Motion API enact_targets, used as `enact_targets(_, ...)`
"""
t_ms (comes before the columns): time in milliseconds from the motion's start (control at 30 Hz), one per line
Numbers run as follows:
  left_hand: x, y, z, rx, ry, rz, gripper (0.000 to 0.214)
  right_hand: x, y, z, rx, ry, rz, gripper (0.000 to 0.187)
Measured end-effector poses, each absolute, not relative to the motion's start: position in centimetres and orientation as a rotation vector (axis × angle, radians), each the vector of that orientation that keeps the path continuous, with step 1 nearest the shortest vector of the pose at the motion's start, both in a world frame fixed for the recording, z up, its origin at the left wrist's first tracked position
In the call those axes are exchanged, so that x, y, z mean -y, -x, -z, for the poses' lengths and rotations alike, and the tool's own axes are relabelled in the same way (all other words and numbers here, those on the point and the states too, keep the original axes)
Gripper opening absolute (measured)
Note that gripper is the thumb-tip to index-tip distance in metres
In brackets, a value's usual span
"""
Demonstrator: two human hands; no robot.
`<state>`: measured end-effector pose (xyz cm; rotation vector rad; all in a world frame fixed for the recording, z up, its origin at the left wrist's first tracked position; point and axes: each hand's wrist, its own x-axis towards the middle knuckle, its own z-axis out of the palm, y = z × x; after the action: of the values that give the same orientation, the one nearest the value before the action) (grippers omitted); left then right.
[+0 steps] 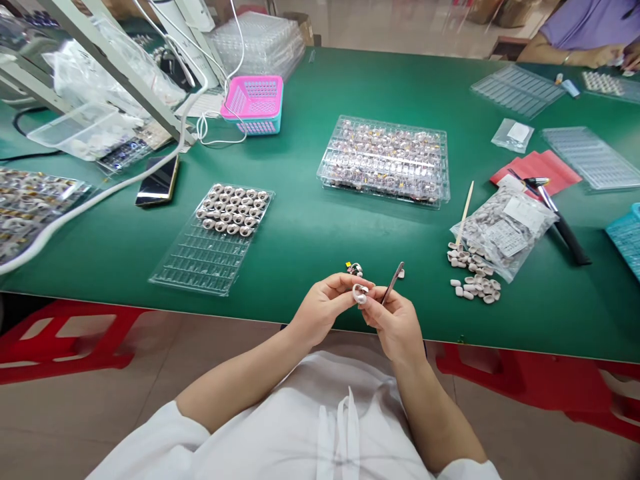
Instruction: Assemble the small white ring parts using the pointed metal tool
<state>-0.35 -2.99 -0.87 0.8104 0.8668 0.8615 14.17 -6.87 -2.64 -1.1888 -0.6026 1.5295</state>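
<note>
My left hand (pixel 326 305) pinches a small white ring-shaped piece (pixel 359 293) between thumb and fingertips, close to the table's front edge. The thumb and fingertips of my right hand (pixel 397 323) press on the same piece from the other side. Tweezers (pixel 393 283) also rest in my right hand, slanting up between the fingers. Just beyond my hands lies a small part with a yellow tab (pixel 354 269). A clear compartment tray (pixel 197 261) on the left carries several rows of similar white ring-shaped pieces (pixel 233 209).
Stacked clear trays (pixel 383 160) full of parts sit mid-table. On the right are loose white caps (pixel 475 279), a bag of caps (pixel 507 227), a wooden stick (pixel 467 207) and a black-handled hammer (pixel 565 230). A phone (pixel 157 181) and pink basket (pixel 254 97) stand left. Another person's hands (pixel 607 59) work far right.
</note>
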Motion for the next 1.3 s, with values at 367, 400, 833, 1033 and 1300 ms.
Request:
enact_targets(367,1.4,1.8,0.5,-0.84,-1.221,-0.787,0.015,5.9,-16.2,1.5,0.496,1.092,-1.952,0.028)
enact_targets(400,1.4,1.9,0.4,-0.854,-1.243,-0.788,0.015,6.0,-16.2,1.6,0.493,1.083,-1.954,0.027)
enact_targets(833,1.4,2.7,0.5,-0.933,-1.709,-0.86,0.017,6.4,-15.8,1.9,0.57,1.094,-1.837,0.029)
enact_targets(1033,1.0,3.1,1.5,-0.725,-1.978,-0.926,0.022,6.8,-15.9,2.9,0.592,1.134,-1.825,0.03)
enact_targets(1300,1.3,2.8,1.6,-0.746,-2.054,-0.986,0.022,7.3,-15.1,2.9,0.531,1.054,-1.733,0.031)
